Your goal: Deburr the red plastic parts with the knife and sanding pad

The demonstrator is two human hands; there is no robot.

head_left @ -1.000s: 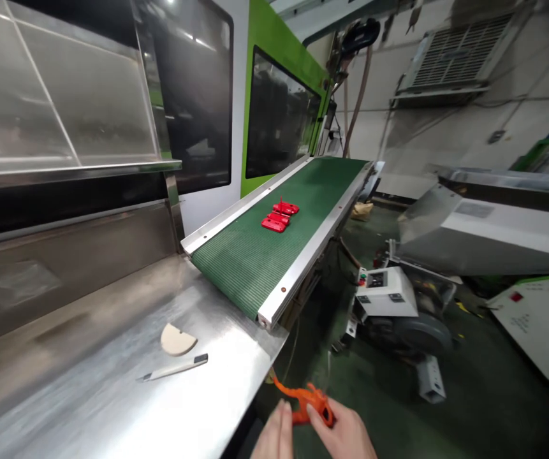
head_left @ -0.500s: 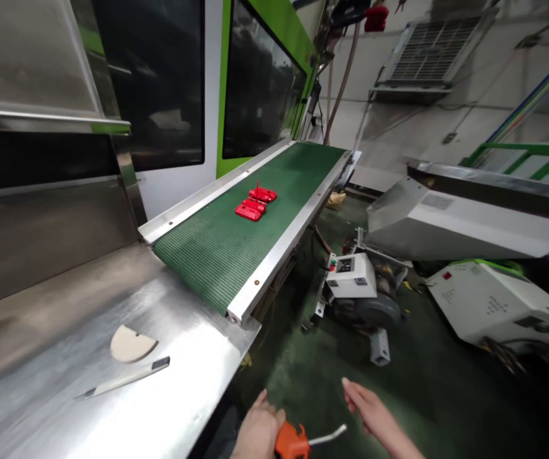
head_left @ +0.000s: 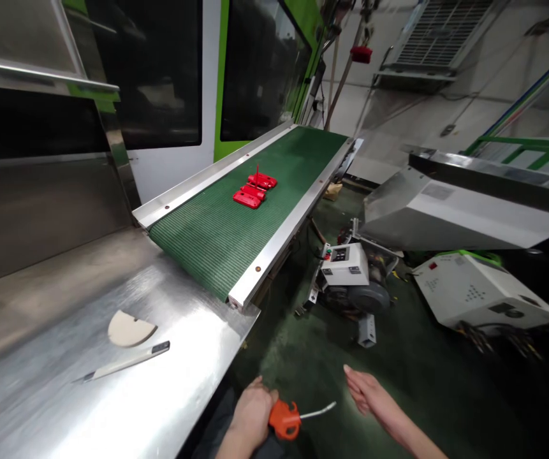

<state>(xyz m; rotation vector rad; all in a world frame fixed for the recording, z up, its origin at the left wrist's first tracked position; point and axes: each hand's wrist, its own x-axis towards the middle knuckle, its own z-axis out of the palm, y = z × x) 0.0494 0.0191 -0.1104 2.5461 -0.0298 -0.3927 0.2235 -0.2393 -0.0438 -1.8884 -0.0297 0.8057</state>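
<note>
left hand [head_left: 251, 413] clenched on orange air gun [head_left: 284, 420] — nozzle axis points right at the released right hand [head_left: 368, 394], just apart.

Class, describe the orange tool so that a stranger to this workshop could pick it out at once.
Start at the steel table and look just past its near right corner, above the green floor. There the left hand closes on an orange tool with a thin silver nozzle pointing right; the open right hand is apart from it. The red parts lie far up the belt.
</note>
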